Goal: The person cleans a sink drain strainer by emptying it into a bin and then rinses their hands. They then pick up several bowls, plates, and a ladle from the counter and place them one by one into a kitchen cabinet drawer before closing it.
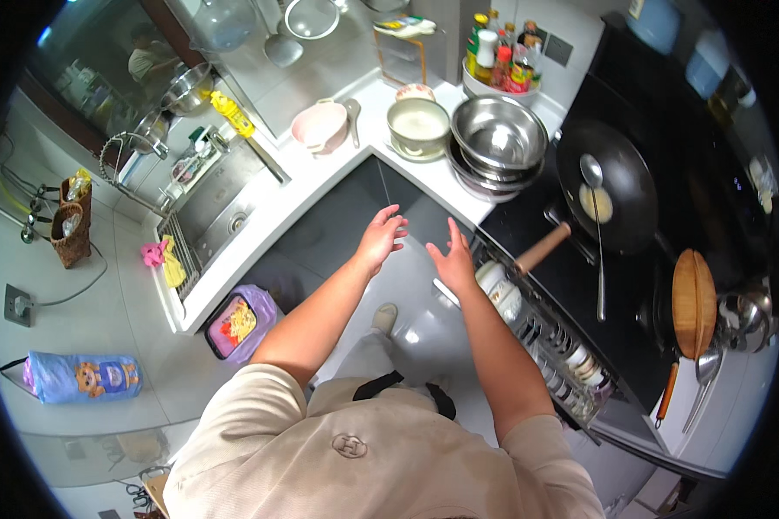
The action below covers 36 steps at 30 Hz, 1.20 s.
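Both bare hands are raised in front of me over the grey floor, palms turned towards each other. My left hand has its fingers spread and holds nothing. Just across from it, my right hand is likewise empty, fingers apart, near the open dish drawer below the stove. To the right a black wok with a wooden handle sits on the hob, a long metal ladle resting in it beside something pale yellow. Stacked steel bowls stand on the corner counter, next to a light green pot.
A pink bowl and a sink are on the left. A bin with a purple bag stands below the counter. A wooden lid lies right of the wok. Seasoning bottles fill a round tray at the back.
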Each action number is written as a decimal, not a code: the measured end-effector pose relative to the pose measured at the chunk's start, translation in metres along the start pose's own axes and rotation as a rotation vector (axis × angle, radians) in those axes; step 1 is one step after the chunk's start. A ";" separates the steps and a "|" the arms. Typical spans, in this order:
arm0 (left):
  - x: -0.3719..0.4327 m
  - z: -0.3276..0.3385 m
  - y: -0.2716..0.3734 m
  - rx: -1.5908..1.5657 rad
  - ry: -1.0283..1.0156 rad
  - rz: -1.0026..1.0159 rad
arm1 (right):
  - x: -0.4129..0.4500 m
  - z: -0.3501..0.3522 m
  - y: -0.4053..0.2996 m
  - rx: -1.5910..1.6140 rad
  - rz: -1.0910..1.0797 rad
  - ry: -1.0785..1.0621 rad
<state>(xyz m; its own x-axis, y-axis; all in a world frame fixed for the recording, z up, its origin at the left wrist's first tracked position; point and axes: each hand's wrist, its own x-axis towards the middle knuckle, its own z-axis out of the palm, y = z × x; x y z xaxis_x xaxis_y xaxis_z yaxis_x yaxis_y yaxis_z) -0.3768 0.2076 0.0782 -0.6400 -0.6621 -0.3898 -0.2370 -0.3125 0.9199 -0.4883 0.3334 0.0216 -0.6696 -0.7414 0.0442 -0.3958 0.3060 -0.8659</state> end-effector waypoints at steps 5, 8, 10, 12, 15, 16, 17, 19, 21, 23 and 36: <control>0.057 -0.053 0.036 -0.047 0.034 0.042 | 0.099 0.025 -0.042 0.061 -0.020 0.101; 0.110 -0.070 0.058 -0.072 0.007 0.033 | 0.160 0.035 -0.054 0.076 0.145 0.166; 0.147 -0.071 0.064 -0.083 -0.031 0.005 | 0.199 0.044 -0.040 0.050 0.261 0.284; 0.180 -0.062 0.071 -0.044 -0.058 -0.013 | 0.224 0.051 -0.004 0.036 0.329 0.393; 0.221 -0.073 0.072 0.005 -0.079 -0.042 | 0.229 0.070 -0.051 0.368 0.646 0.353; 0.231 -0.070 0.073 0.031 -0.067 -0.061 | 0.233 0.075 -0.056 0.399 0.676 0.374; 0.240 -0.068 0.072 0.058 -0.052 -0.080 | 0.236 0.077 -0.058 0.431 0.703 0.393; 0.258 -0.060 0.072 0.060 -0.086 -0.089 | 0.245 0.077 -0.035 0.413 0.625 0.396; 0.279 -0.058 0.065 0.145 -0.028 0.051 | 0.250 0.085 -0.013 0.086 0.436 0.557; 0.275 -0.072 0.073 0.101 -0.039 0.079 | 0.234 0.081 -0.054 0.246 0.458 0.500; 0.114 -0.064 -0.006 -0.080 -0.430 -0.319 | 0.004 0.022 0.005 1.266 0.654 -0.066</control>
<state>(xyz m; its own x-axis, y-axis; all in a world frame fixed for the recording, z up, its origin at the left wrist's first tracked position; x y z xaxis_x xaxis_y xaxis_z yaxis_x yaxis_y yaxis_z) -0.4014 0.0899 0.0251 -0.7907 -0.1930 -0.5809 -0.4226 -0.5144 0.7462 -0.4790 0.3181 0.0067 -0.4658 -0.7142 -0.5225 0.8103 -0.1069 -0.5762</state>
